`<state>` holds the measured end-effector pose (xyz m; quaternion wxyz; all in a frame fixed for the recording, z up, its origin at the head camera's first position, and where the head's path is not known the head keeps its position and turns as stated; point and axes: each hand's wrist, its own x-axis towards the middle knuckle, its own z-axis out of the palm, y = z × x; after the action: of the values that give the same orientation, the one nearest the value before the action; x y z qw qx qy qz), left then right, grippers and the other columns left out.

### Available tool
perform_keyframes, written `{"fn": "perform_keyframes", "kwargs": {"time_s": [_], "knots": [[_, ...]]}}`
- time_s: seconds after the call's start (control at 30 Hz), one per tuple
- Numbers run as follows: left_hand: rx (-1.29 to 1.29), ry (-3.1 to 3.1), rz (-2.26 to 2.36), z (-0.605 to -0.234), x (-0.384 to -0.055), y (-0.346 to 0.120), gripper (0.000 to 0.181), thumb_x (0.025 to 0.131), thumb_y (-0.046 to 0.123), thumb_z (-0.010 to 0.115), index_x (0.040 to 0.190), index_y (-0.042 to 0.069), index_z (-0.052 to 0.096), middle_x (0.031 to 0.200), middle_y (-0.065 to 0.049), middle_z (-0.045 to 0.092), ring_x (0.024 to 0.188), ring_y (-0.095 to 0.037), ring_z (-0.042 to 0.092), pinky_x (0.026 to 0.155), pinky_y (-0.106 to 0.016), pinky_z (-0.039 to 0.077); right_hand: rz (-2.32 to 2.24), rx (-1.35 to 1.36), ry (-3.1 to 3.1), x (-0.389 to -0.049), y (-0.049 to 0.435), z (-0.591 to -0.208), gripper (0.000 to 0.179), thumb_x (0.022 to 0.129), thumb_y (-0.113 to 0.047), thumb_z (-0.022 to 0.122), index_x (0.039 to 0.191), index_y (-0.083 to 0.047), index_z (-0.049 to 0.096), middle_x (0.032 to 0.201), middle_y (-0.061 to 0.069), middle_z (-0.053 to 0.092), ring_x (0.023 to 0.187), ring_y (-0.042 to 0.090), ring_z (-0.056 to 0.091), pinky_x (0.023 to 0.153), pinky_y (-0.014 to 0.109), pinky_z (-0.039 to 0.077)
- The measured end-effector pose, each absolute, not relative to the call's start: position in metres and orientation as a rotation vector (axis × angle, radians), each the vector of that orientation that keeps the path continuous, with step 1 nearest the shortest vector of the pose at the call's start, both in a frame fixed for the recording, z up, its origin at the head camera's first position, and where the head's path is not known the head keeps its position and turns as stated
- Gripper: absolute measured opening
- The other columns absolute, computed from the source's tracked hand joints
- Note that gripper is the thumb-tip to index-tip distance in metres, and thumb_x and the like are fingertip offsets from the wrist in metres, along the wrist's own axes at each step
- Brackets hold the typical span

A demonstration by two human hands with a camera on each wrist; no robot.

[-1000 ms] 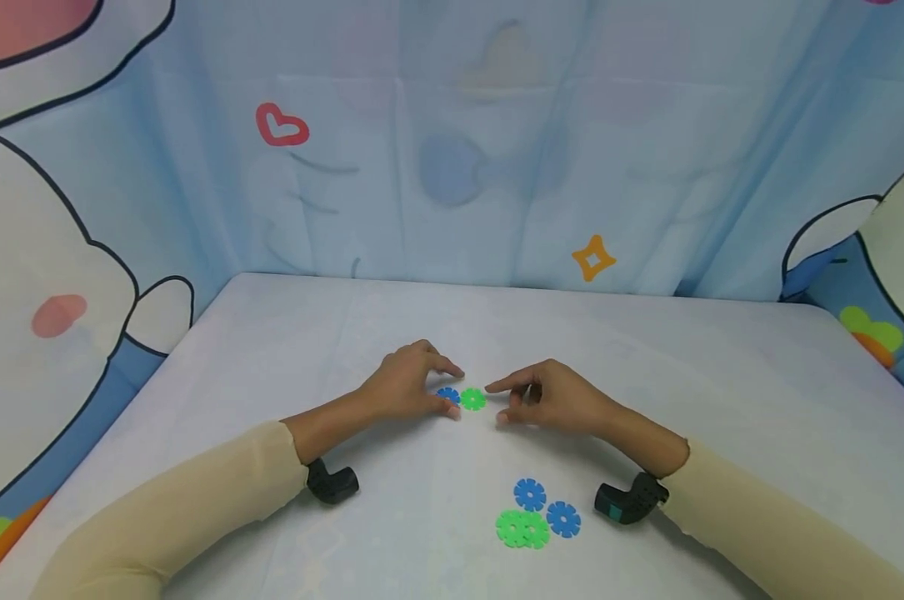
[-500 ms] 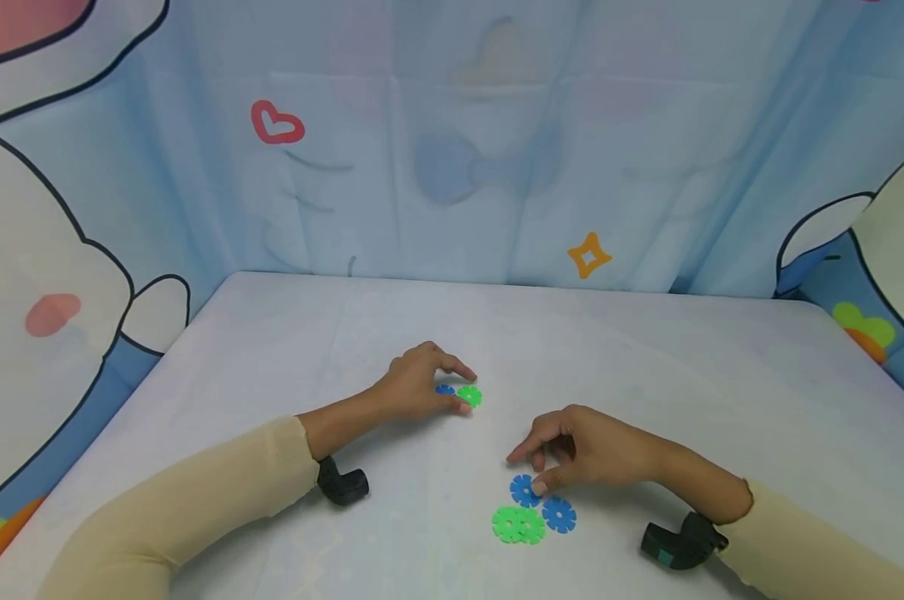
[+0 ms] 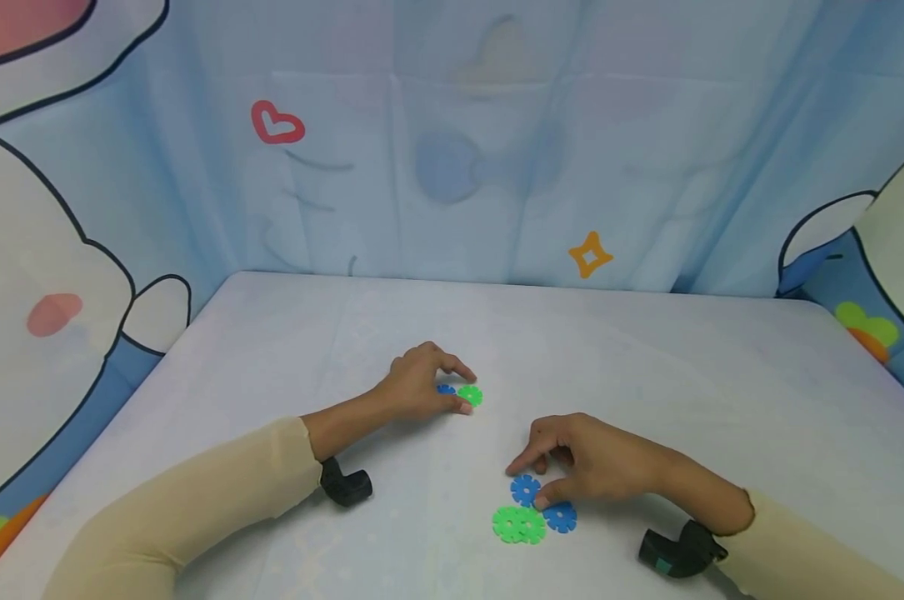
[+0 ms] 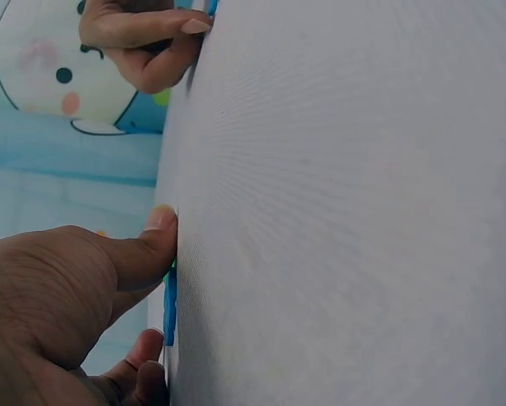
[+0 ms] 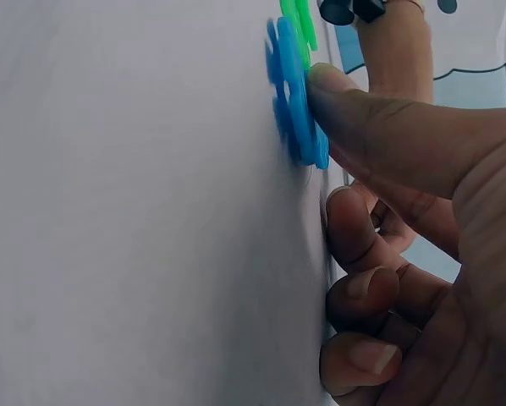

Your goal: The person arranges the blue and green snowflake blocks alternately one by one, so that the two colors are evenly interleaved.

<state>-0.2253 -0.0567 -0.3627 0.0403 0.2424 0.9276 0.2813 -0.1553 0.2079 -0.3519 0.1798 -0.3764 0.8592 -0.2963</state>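
Observation:
My left hand (image 3: pixel 422 383) rests low at the middle of the table, its extended thumb and index finger on either side of a green notched plastic disc (image 3: pixel 471 396). A blue notched disc (image 3: pixel 446 389) lies beside the green one, partly hidden behind this hand. My right hand (image 3: pixel 594 458) is nearer the front, pinching a second blue notched disc (image 3: pixel 525 490) between thumb and index finger. In the right wrist view the thumb presses against blue disc edges (image 5: pixel 295 101). Another blue disc (image 3: pixel 560 518) lies under the right thumb's side, partly covered.
Two overlapping green notched discs (image 3: pixel 517 525) lie just in front of the right hand. A white cloth covers the table (image 3: pixel 347 517). At the back hangs a blue printed curtain (image 3: pixel 452 167). Black cameras sit on the left wrist (image 3: pixel 345 483) and right wrist (image 3: pixel 676 552).
My right hand has moved from beside the far green disc toward the front, down to the blue disc. My left hand has shifted slightly right, its thumb and index finger now spanning the green disc.

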Motion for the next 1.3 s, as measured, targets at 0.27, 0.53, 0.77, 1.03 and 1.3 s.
{"fn": "perform_keyframes", "kwargs": {"time_s": [0.27,0.53,0.77,1.03,1.3], "knots": [[0.735,2.848,0.867,-0.3629,-0.2240,-0.0571,0.033,0.078,0.035,0.084,0.109,0.028,0.076,0.115,-0.002,0.063,0.117,-0.020,0.055,0.094,-0.048,0.040,-0.837,-1.071,2.464,-0.1532,0.2065,-0.3537,0.028,0.078,-0.040,0.082,0.105,-0.038,0.072,0.087,-0.014,0.060,0.075,0.005,0.052,0.065,0.019,0.043],[0.715,2.839,0.894,-0.3618,-0.2213,-0.0567,0.032,0.079,0.034,0.083,0.109,0.027,0.076,0.116,-0.003,0.063,0.117,-0.021,0.056,0.095,-0.048,0.039,-0.819,-1.102,2.464,-0.1522,0.2060,-0.3538,0.025,0.080,-0.040,0.081,0.102,-0.037,0.069,0.086,-0.015,0.059,0.076,0.003,0.052,0.066,0.019,0.044],[0.709,2.845,0.882,-0.3616,-0.2209,-0.0561,0.029,0.080,0.034,0.082,0.107,0.026,0.076,0.116,-0.003,0.063,0.117,-0.023,0.056,0.096,-0.049,0.039,-0.711,-1.082,2.487,-0.1493,0.2048,-0.3501,0.025,0.082,-0.040,0.079,0.102,-0.037,0.064,0.088,-0.017,0.057,0.077,0.002,0.050,0.067,0.018,0.044],[0.719,2.847,0.879,-0.3614,-0.2208,-0.0570,0.028,0.080,0.034,0.082,0.107,0.025,0.076,0.115,-0.003,0.063,0.114,-0.021,0.057,0.094,-0.047,0.040,-0.681,-1.075,2.505,-0.1479,0.2036,-0.3486,0.028,0.082,-0.040,0.079,0.101,-0.036,0.060,0.088,-0.016,0.056,0.074,0.003,0.049,0.066,0.018,0.044],[0.728,2.849,0.877,-0.3616,-0.2210,-0.0570,0.029,0.080,0.034,0.082,0.107,0.025,0.075,0.114,-0.003,0.063,0.113,-0.021,0.057,0.094,-0.048,0.040,-0.762,-1.113,2.449,-0.1481,0.2041,-0.3510,0.028,0.084,-0.036,0.078,0.103,-0.035,0.057,0.094,-0.017,0.057,0.085,0.003,0.053,0.074,0.020,0.047]]}}
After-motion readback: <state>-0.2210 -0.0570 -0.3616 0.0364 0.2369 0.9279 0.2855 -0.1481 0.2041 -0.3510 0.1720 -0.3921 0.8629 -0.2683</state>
